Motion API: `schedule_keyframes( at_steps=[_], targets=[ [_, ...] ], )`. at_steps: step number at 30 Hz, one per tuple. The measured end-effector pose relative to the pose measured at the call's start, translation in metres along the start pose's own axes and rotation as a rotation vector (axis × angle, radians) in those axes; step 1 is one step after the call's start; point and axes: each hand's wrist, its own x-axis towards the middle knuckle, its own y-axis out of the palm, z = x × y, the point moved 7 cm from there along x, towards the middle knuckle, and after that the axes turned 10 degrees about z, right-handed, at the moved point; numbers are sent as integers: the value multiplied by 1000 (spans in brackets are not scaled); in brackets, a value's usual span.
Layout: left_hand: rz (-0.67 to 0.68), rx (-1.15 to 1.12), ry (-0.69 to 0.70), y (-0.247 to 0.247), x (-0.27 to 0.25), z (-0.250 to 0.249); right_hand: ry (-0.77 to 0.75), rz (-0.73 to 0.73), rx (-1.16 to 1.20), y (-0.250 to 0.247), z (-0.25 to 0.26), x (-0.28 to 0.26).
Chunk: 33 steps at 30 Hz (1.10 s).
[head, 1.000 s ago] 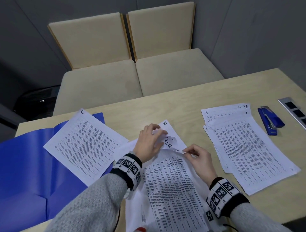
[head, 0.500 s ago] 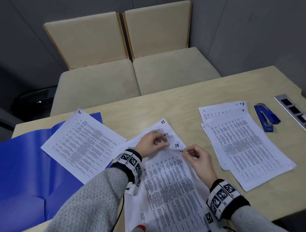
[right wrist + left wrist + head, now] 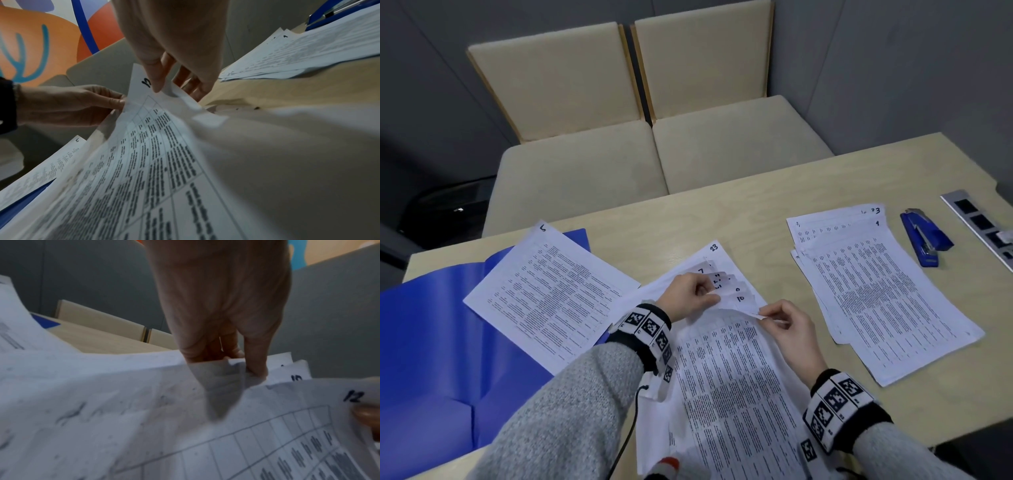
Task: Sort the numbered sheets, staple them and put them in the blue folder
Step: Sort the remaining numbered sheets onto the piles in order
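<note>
A loose stack of numbered printed sheets (image 3: 729,383) lies in front of me on the table. My left hand (image 3: 693,298) holds back the lifted top right corners of several sheets, fanned so the numbers show. My right hand (image 3: 782,320) pinches the corner of the sheet numbered 12 (image 3: 146,83), raised off the stack. The same corner shows in the left wrist view (image 3: 352,396), under my left fingers (image 3: 256,356). A sheet marked 5 (image 3: 548,294) rests on the open blue folder (image 3: 431,359) at the left. A second pile with sheet 1 (image 3: 876,291) on top lies at the right, beside a blue stapler (image 3: 924,236).
Two beige chairs (image 3: 654,144) stand pushed against the far edge of the wooden table (image 3: 756,205). A grey strip with black squares (image 3: 983,226) lies at the right edge. A sheet marked 23 (image 3: 714,247) pokes out behind the fanned corners.
My left hand has flipped through more corners, so the fan of held-back sheets has grown. My right hand has taken a new corner, a little lower and to the right.
</note>
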Motion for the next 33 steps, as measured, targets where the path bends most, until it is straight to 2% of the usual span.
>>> schedule_keyframes(
  at_steps=[5,7,13,16,21,27,33],
  targets=[
    [-54,-268,-38,-5,1,9,13,-15,-18,1,0,-4],
    [-80,-297,-38,-5,1,9,12,-25,-23,0,-1,-7],
    [-140,-138,55,-6,-4,-1,24,-64,-38,-2,-5,-14],
    [-61,-82,102,0,-8,-8,22,-52,-47,-1,-4,-14],
    [125,63,-12,14,-7,1,21,-59,-13,-1,-5,-11],
    [-9,134,-23,6,-1,-1,29,-29,21,-3,-11,-9],
    [-59,114,-59,5,2,2,64,-25,11,-7,-15,-10]
  ],
)
